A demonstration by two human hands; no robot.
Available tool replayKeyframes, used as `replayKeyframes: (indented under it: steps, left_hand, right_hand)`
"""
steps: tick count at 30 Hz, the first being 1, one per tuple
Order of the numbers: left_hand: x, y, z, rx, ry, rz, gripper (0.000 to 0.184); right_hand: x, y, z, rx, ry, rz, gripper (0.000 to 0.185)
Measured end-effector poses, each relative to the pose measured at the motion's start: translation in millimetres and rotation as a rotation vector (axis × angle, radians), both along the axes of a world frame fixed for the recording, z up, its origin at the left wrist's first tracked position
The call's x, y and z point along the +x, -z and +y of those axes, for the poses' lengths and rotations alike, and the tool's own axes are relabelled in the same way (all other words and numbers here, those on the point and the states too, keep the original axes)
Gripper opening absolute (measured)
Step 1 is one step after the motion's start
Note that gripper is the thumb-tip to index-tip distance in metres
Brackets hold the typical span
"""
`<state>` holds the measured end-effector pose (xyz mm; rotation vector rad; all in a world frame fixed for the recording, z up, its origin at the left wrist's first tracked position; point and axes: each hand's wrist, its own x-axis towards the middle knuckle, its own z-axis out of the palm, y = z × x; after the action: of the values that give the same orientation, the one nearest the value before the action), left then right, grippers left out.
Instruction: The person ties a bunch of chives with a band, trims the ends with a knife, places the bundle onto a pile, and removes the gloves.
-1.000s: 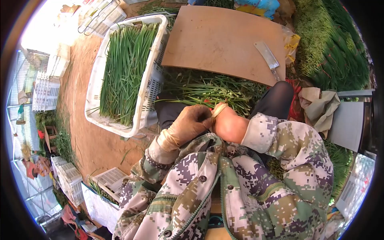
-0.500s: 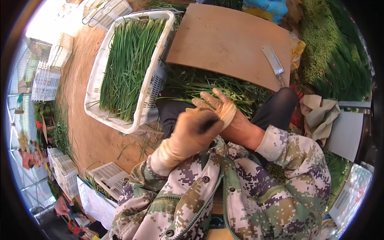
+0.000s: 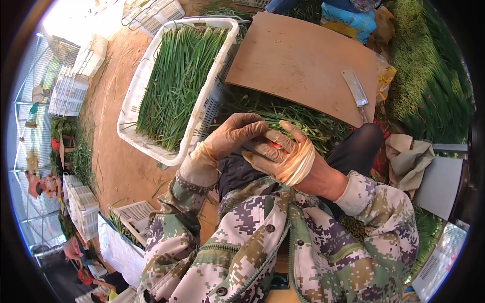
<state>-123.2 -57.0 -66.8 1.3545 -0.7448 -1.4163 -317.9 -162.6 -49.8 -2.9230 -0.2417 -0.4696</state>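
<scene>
My left hand (image 3: 233,135), in a stained thin glove, has its fingers curled and meets the fingertips of my right hand (image 3: 283,154) over my lap. The right glove is bunched at the wrist, and its fingers are bent inward. A small red bit (image 3: 275,145) shows among the right fingers; its kind is unclear. What the left fingers pinch, if anything, is hidden. Just beyond both hands, loose chive-like greens (image 3: 283,108) lie below the edge of a brown board (image 3: 298,55). A cleaver (image 3: 355,88) rests on the board's right side.
A white plastic crate (image 3: 174,160) of lined-up chives (image 3: 177,86) stands to the left of the board. More greens (image 3: 439,96) are heaped at right, near a crumpled tan cloth (image 3: 409,156). Other crates (image 3: 81,212) line the left side; people are partly visible at lower left.
My left hand, blurred earlier over the right wrist, has moved up and left to the right fingertips. The right fingers, spread before, are now bent. The view has shifted slightly.
</scene>
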Motion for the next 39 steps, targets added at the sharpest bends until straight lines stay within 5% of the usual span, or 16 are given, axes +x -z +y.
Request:
replayKeyframes:
  steps: [8, 15, 17, 21, 29, 31, 35, 39]
  left_hand:
    - [0, 14, 6, -0.032, -0.024, 0.316, 0.018]
    - [-11, 4, 11, 0.002, -0.129, 0.276, 0.022]
    - [-9, 4, 4, -0.199, -0.066, 0.318, 0.024]
    - [-6, 7, 3, -0.027, 0.069, 0.176, 0.025]
    - [-22, 7, 4, -0.036, 0.031, 0.335, 0.011]
    - [-35, -19, 9, 0.025, -0.092, 0.550, 0.013]
    - [-39, 1, 8, -0.152, -0.207, 0.274, 0.017]
    - [-20, -42, 15, -0.054, -0.222, 0.524, 0.015]
  right_hand:
    - [0, -4, 1, 0.064, -0.035, -0.030, 0.042]
    - [-2, -7, 0, 0.109, -0.105, -0.108, 0.038]
    - [-3, -6, 3, 0.117, -0.102, -0.121, 0.038]
    - [4, -6, 4, 0.198, -0.174, -0.127, 0.037]
    - [-3, -5, 7, 0.229, -0.179, -0.264, 0.031]
    - [-2, -20, 7, 0.212, -0.186, -0.165, 0.030]
    - [-7, -47, 5, 0.197, -0.275, -0.033, 0.028]
    - [-29, -62, 6, 0.297, -0.209, 0.281, 0.028]
